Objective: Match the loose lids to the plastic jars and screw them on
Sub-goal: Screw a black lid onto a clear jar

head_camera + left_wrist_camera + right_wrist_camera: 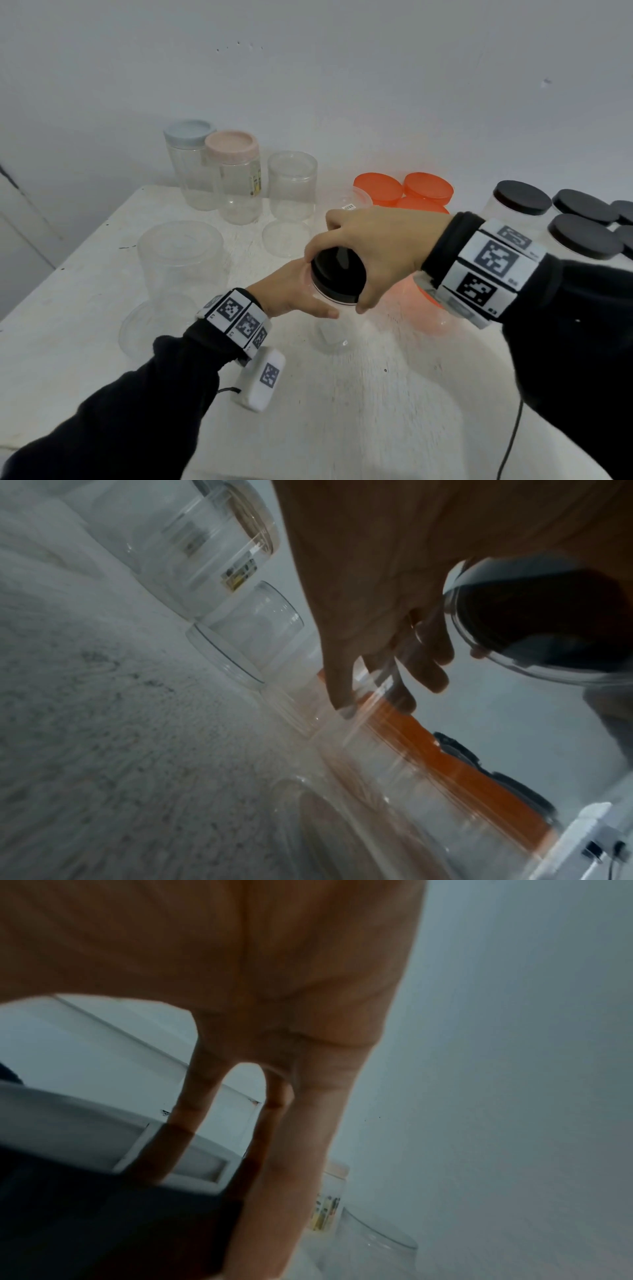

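Item in hand: round black plastic lid [337, 274] atop clear plastic jar [332, 329], mid-worktop [342, 411]; right hand [376, 246] curled around lid, left hand [294, 294] gripping jar; next, likely turning until tight.

The clear jar [330, 329] is mostly hidden beneath both hands and blurred.

The lid [337, 274] under the right hand [373, 253] is glossy black, on a clear jar [330, 329]. Behind stand clear jars capped pale blue [189, 133] and speckled pink [232, 145], 3 translucent orange lids [404, 190], and black-lidded jars [555, 219]. The table [376, 411] is white; both wristbands [493, 270] carry black-and-white square codes over black sleeves [113, 435].
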Demonstrator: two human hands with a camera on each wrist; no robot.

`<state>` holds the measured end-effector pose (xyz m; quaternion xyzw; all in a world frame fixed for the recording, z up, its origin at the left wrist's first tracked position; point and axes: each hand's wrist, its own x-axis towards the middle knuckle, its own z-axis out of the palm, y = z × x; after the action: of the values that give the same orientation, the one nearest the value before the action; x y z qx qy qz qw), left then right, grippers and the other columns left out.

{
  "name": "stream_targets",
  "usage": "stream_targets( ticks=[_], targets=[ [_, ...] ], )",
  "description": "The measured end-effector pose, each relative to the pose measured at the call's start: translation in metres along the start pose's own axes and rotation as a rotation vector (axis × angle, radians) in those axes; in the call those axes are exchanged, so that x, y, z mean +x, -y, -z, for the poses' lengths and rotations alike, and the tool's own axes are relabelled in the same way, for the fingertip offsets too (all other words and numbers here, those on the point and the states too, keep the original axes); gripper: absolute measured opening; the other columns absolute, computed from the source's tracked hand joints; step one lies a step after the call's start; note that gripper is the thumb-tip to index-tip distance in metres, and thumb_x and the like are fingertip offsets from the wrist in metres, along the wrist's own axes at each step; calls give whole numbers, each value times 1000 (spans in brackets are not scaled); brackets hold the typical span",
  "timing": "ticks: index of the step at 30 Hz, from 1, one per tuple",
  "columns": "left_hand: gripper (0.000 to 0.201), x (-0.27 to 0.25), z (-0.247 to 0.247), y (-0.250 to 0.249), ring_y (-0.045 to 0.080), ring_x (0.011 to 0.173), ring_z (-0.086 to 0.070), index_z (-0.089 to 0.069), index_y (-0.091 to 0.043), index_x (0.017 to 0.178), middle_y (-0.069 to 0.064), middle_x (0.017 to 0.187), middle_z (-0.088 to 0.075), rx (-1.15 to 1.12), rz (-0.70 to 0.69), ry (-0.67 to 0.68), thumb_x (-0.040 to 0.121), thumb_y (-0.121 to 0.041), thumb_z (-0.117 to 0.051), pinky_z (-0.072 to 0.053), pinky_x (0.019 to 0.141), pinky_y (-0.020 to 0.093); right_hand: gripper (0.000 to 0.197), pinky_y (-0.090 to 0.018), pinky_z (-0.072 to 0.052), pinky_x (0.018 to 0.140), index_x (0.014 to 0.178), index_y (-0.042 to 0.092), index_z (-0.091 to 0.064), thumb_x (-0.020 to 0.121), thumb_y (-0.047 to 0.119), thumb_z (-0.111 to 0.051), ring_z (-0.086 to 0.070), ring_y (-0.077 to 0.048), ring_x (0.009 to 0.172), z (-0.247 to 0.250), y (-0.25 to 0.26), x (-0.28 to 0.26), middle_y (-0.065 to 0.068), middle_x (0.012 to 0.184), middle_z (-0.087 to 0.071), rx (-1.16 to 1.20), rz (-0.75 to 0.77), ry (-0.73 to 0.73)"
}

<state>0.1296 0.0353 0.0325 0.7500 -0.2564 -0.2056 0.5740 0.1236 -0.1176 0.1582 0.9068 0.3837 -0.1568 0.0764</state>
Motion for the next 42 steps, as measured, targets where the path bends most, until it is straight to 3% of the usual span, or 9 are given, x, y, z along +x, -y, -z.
stream_targets(
  ticks=[12,16,22,24,26,29,33,37,42],
  targets=[
    [70,-6,-10,0,3,110,-56,-49,-32,115,-9,113,-63,-22,-58,-125,51,-35,-79,-45,89,18,69,-25,-43,61,114,31,-47,56,56,-76,-45,-8,74,-11,-1,6,8,89,-45,47,-18,-123],
    [70,-9,-19,4,9,112,-56,-50,-33,117,-10,114,-63,-66,-88,-208,53,-30,-80,-46,92,26,63,-24,-38,58,108,26,-49,59,61,-69,-40,-3,68,-19,2,4,11,80,-41,63,-111,-195],
    [78,-10,-25,9,13,117,-54,-48,-28,124,-6,120,-61,-115,-97,-238,54,-26,-82,-45,99,37,66,-27,-41,59,106,19,-49,66,70,-59,-49,-17,71,-26,15,-2,7,76,-38,13,-251,-225],
    [77,-9,-21,8,10,117,-53,-48,-31,123,-9,120,-60,-79,-88,-215,54,-28,-83,-45,98,33,71,-27,-41,61,118,22,-46,69,71,-57,-50,-17,77,-20,13,-6,6,85,-41,1,-241,-145],
    [75,-7,-13,3,3,115,-54,-48,-35,120,-14,118,-61,-33,-72,-168,55,-28,-84,-46,93,22,79,-29,-47,72,137,31,-33,72,66,-61,-53,-17,92,-11,8,-9,6,109,-42,24,-158,-21],
    [71,-3,-4,-1,5,112,-56,-51,-31,117,-8,116,-62,-13,-45,-79,53,-31,-83,-46,92,21,81,-33,-48,88,140,42,-29,72,48,-73,-49,-15,103,0,3,-6,7,128,-34,74,-4,90],
    [71,-2,-4,-4,1,112,-55,-48,-33,115,-10,116,-60,-61,-24,-32,52,-30,-80,-44,92,18,75,-26,-47,78,132,44,-40,66,50,-76,-47,-13,94,-4,-2,-1,6,112,-41,65,0,32],
    [70,-2,-6,-2,-4,107,-56,-47,-28,115,-9,111,-59,-86,-46,-44,57,-14,-82,-43,86,13,72,-22,-42,66,127,43,-45,62,56,-74,-45,-9,81,-9,-2,0,7,99,-43,27,23,-71],
    [73,-8,-14,4,7,112,-56,-49,-25,120,-5,116,-62,-82,-67,-151,55,-30,-81,-45,90,19,68,-19,-38,58,124,35,-47,64,59,-70,-43,-7,73,-16,3,1,7,91,-41,21,-40,-146]
  ],
)
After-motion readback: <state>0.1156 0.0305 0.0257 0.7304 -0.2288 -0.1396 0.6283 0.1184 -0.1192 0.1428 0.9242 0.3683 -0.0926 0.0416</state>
